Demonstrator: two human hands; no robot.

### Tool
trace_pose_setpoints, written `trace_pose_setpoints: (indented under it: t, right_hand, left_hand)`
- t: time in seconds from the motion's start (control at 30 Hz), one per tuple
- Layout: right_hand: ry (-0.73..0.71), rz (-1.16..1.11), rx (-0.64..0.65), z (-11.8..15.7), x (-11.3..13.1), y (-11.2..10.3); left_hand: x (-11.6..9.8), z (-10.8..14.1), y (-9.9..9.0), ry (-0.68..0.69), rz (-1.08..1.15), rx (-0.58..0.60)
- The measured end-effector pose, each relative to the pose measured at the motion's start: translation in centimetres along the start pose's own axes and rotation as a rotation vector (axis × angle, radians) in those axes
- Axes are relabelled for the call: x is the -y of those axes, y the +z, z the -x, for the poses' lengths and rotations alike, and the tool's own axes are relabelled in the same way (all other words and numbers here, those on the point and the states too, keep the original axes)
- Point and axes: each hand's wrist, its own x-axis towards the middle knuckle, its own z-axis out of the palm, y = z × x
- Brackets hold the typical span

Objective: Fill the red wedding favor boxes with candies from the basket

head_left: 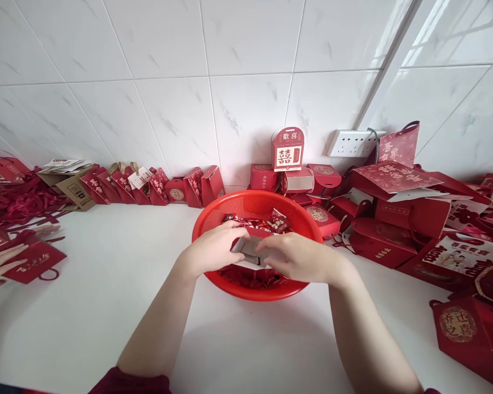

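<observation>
Over a red plastic basket [258, 293] filled with red-wrapped sweets [279, 220], both my hands are around a small red gift box [252, 265] with a pale inside. Its top is open towards me. At the box's left side my left hand [216, 246] grips with bent fingers, thumb at the near rim. On the other side my right hand [291, 254] is closed on the box, its fingertips curling over the rim into the opening. What lies in the box is mostly hidden by my fingers.
A row of red boxes [158, 186] lines the wall at left. More red boxes [394, 227] are piled at right, below a power strip [353, 143]. At the far left, another person's hands [0, 268] hold a red bag [35, 260] beside a ribbon heap [28, 194].
</observation>
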Motion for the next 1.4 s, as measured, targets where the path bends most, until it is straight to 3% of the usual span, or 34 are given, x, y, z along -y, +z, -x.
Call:
trace_pose_setpoints:
  t: [0.13, 0.2, 0.43, 0.6, 0.67, 0.77, 0.93, 1.0, 1.07, 1.23, 1.4]
  right_hand:
    - [0.135, 0.043, -0.249, -0.2, -1.5, 0.2]
    - [0.176, 0.099, -0.315, -0.6, -2.3, 0.5]
    - [0.292, 0.286, -0.272, -2.2, -3.5, 1.5]
    - [0.400, 0.389, -0.041, -3.2, -4.0, 2.0]
    - [0.414, 0.403, -0.020, -3.4, -3.7, 2.1]
    - [0.399, 0.415, -0.067, -3.0, -3.1, 1.6]
    - [0.388, 0.309, -0.341, -1.8, -2.3, 0.3]
    - [0.389, 0.293, -0.417, -1.5, -2.1, -0.1]
    - [0.377, 0.298, -0.481, -1.3, -1.9, -0.3]
    - [0.348, 0.373, -0.524, -0.9, -1.5, -0.2]
    - [0.284, 0.432, -0.524, -0.4, -1.8, 0.0]
  left_hand:
    - [-1.1, -0.5, 0.9, -0.082, -0.062, -0.008]
    - [-1.4, -0.6, 1.2, -0.095, -0.088, -0.008]
    - [-1.6, -0.2, 1.3, -0.133, -0.209, -0.008]
    - [-1.6, -0.1, 1.5, -0.065, -0.176, 0.025]
    - [-1.7, -0.1, 1.5, -0.046, -0.149, 0.010]
    - [-2.0, -0.2, 1.3, -0.009, -0.133, -0.131]
    - [-2.6, -0.3, 0.7, 0.181, -0.347, -0.657]
    - [-2.6, -0.3, 0.6, 0.181, -0.482, -0.832]
    - [-2.6, -0.4, 0.6, 0.110, -0.567, -0.908]
    - [-2.1, -1.5, 1.4, -0.063, -0.594, -0.795]
    - [-1.7, -2.1, 1.8, -0.051, -0.355, -0.438]
